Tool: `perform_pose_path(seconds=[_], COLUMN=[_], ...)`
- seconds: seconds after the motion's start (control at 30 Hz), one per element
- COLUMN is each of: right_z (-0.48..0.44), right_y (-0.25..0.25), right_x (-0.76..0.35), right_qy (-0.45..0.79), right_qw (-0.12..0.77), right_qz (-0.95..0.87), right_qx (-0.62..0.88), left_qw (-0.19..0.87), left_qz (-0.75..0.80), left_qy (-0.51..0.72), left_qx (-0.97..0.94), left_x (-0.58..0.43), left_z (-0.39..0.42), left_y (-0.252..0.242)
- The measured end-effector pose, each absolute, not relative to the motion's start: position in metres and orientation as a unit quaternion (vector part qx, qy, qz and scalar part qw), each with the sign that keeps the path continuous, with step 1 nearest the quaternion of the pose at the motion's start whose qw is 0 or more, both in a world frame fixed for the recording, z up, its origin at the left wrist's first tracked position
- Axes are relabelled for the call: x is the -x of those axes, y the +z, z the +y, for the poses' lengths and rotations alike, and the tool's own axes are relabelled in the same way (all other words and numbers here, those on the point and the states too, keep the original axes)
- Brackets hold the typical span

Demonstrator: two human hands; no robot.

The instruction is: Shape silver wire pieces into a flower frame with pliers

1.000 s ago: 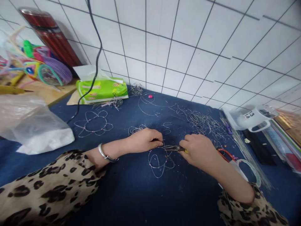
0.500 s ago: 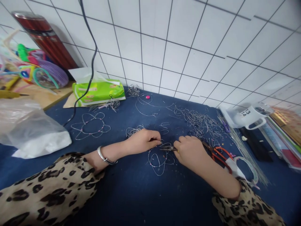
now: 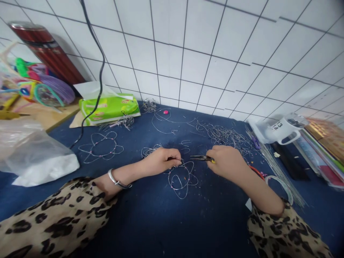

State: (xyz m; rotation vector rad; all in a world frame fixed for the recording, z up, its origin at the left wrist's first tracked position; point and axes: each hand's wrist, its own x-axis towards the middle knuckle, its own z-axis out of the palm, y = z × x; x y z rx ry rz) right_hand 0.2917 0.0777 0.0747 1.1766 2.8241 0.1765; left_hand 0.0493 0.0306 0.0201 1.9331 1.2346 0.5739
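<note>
My left hand (image 3: 164, 159) pinches the upper edge of a wire flower (image 3: 179, 188), a thin ring with looped petals and small beads. The flower lies on the dark blue cloth below my fingers. In my right hand (image 3: 228, 159) are needle-nose pliers (image 3: 200, 157), their slim jaws pointing left, apart from the wire. Another beaded wire flower (image 3: 103, 154) lies flat to the left. Coiled wire (image 3: 150, 150) sits partly hidden behind my left hand.
A tangle of wire pieces (image 3: 224, 132) lies behind my right hand. Orange-handled scissors (image 3: 257, 172) are mostly covered by my right forearm. A green tissue pack (image 3: 110, 110), plastic bag (image 3: 34, 147), black cable (image 3: 100, 71) and white mug (image 3: 282, 132) stand around the edges.
My right hand and the pliers have moved up and to the right, away from the wire flower. My left hand keeps its pinch on the flower. The view has shifted slightly.
</note>
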Motion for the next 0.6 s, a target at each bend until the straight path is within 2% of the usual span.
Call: perform_pose_path(seconds=[0.23, 0.6], right_z=[0.068, 0.061], right_y=[0.047, 0.047], right_x=[-0.276, -0.272], right_qy=[0.052, 0.078], right_qw=[0.034, 0.017], right_qz=[0.934, 0.941], right_qx=[-0.351, -0.328], left_qw=[0.398, 0.421], left_qz=[0.472, 0.489], left_qy=[0.246, 0.256], left_qx=[-0.747, -0.720], left_x=[-0.052, -0.054], left_z=[0.031, 0.032], left_y=[0.018, 0.013])
